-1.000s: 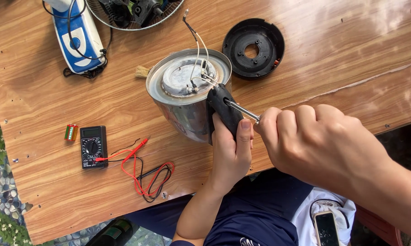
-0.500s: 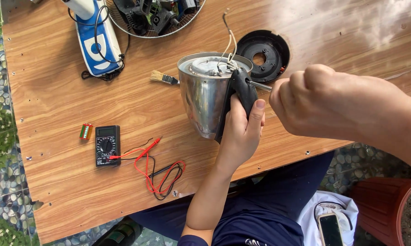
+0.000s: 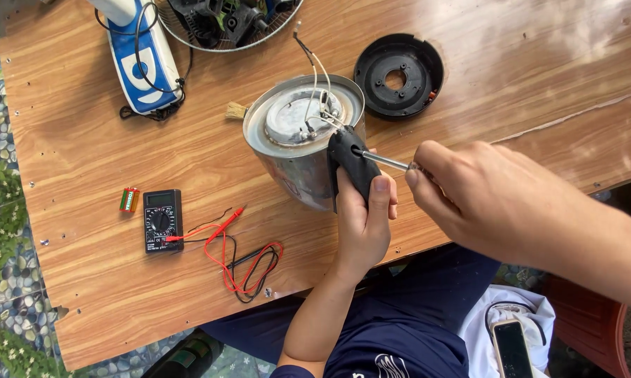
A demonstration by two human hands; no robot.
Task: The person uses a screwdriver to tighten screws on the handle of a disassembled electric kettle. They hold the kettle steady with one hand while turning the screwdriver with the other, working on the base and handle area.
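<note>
- Shiny steel electric kettle body (image 3: 287, 164) lies tipped on its side near the middle of the wooden tabletop (image 3: 84, 140), its underside facing up, round heating plate and thin white wires (image 3: 320, 87) exposed.
- Black plastic kettle handle (image 3: 354, 164) points toward the tabletop's near edge.
- Left hand (image 3: 363, 224) comes up from the near edge; fingers wrapped snugly around the handle, thumb pressed along its right side.
- Right hand (image 3: 483, 199) reaches in from the right edge; fingers bunched tight on a slim metal-shafted screwdriver (image 3: 385, 161), grip end hidden inside the fist.
- Screwdriver tip touches the upper part of the handle.
- Black round plastic base cover (image 3: 398, 75) lies flat just beyond the kettle, toward the far edge.
- Small straw-bristle brush (image 3: 235, 110) peeks out just left of the kettle.
- Black digital multimeter (image 3: 163, 219) sits toward the near left, red and black probe leads (image 3: 245, 262) coiled beside it.
- Small green and red battery (image 3: 128, 199) just left of the meter.
- Blue and white clothes iron (image 3: 146, 59) with dark cord at the far left corner; wire fan guard (image 3: 224, 24) with dark parts beside it at the far edge.
</note>
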